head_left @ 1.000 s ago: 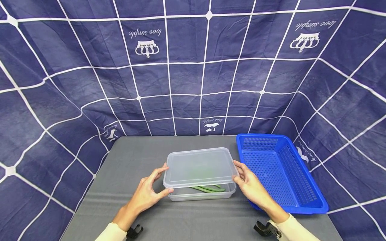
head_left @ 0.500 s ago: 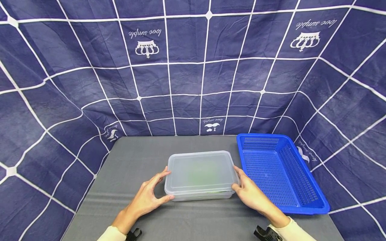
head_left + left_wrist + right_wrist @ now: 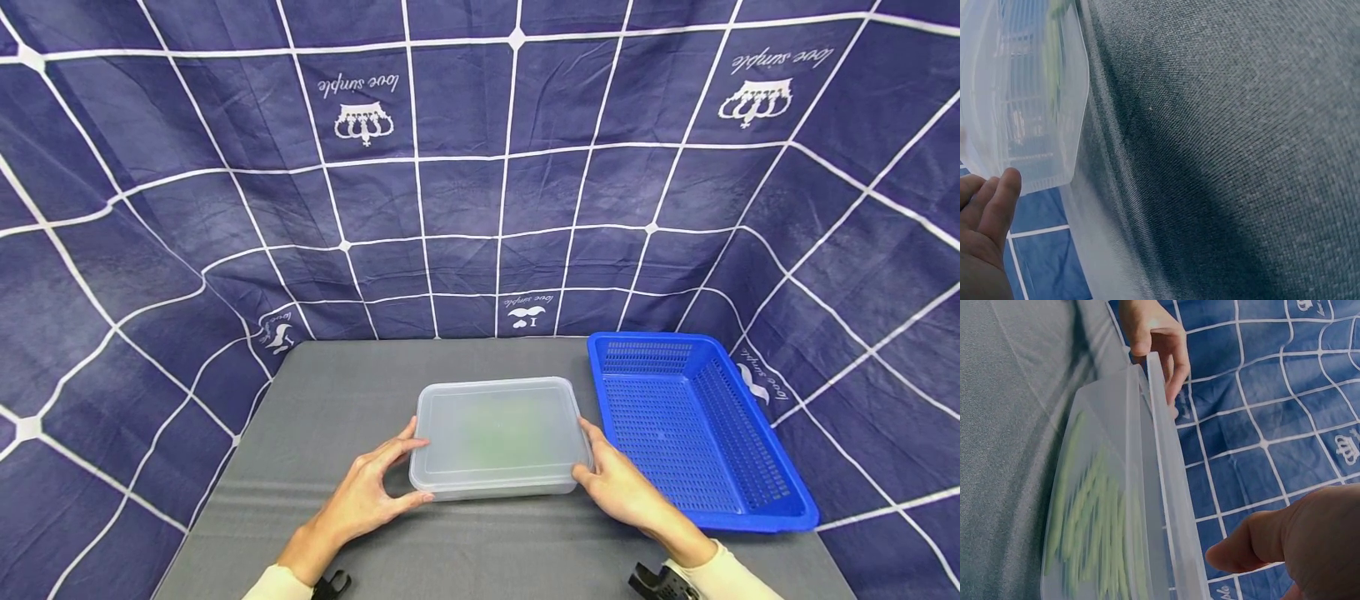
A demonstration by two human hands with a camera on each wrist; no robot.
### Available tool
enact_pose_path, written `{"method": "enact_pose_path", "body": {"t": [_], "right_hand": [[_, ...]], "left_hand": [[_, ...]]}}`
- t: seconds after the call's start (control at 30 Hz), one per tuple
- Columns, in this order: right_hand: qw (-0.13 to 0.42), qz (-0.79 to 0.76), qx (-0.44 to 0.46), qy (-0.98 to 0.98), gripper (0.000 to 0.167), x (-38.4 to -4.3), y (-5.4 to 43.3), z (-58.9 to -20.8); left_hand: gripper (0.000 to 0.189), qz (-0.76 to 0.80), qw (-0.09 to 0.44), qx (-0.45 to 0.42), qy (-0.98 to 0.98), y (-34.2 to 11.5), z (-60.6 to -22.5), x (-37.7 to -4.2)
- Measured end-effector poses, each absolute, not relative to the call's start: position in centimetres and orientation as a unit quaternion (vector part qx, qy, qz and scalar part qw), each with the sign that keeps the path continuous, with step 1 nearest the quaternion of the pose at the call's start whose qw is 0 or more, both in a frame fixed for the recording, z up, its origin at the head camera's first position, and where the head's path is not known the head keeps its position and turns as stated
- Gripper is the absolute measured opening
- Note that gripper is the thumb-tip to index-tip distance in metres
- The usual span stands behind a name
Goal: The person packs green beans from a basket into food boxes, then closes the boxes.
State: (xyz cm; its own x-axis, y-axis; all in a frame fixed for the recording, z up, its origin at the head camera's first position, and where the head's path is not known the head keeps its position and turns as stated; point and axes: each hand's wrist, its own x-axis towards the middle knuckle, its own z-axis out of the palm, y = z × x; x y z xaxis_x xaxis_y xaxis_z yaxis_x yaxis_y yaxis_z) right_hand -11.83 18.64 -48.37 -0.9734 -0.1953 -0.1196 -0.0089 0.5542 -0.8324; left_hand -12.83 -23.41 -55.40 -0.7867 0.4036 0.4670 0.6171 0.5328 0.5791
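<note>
A translucent plastic lid [image 3: 480, 417] lies over a clear rectangular food container [image 3: 510, 492] at the middle front of the table. Through the container wall, several green beans [image 3: 1097, 531] show in the right wrist view; from the head view they are a green blur. My left hand [image 3: 367, 492] holds the lid's left end, thumb at the front corner and a finger over the edge. At the opposite end, my right hand [image 3: 622, 487] grips the lid, its thumb on the front right corner. A narrow gap between lid and rim shows in the right wrist view.
A blue perforated plastic basket [image 3: 690, 433] stands to the right, close beside my right hand. Grey cloth [image 3: 337, 375] covers the table. Dark blue curtains [image 3: 465, 200] with white grid lines rise at the back and both sides.
The lid has come down onto the container, covering the opening at the front where the beans showed. Both hands have lowered with it, and my left finger now lies further over the lid's edge.
</note>
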Motion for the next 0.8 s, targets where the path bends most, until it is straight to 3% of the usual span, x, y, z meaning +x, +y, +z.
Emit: {"method": "enact_pose_path", "body": {"t": [0.4,0.8], "right_hand": [[0.12,-0.455,-0.055,0.881,0.093,-12.03,18.12,-48.55],[0.107,-0.429,-0.063,0.895,0.095,-12.36,17.79,-48.64]], "left_hand": [[0.077,-0.388,0.128,-0.296,-0.863,-23.43,-55.9,-12.71],[0.079,-0.402,0.112,-0.28,-0.865,-23.32,-55.98,-12.84]]}}
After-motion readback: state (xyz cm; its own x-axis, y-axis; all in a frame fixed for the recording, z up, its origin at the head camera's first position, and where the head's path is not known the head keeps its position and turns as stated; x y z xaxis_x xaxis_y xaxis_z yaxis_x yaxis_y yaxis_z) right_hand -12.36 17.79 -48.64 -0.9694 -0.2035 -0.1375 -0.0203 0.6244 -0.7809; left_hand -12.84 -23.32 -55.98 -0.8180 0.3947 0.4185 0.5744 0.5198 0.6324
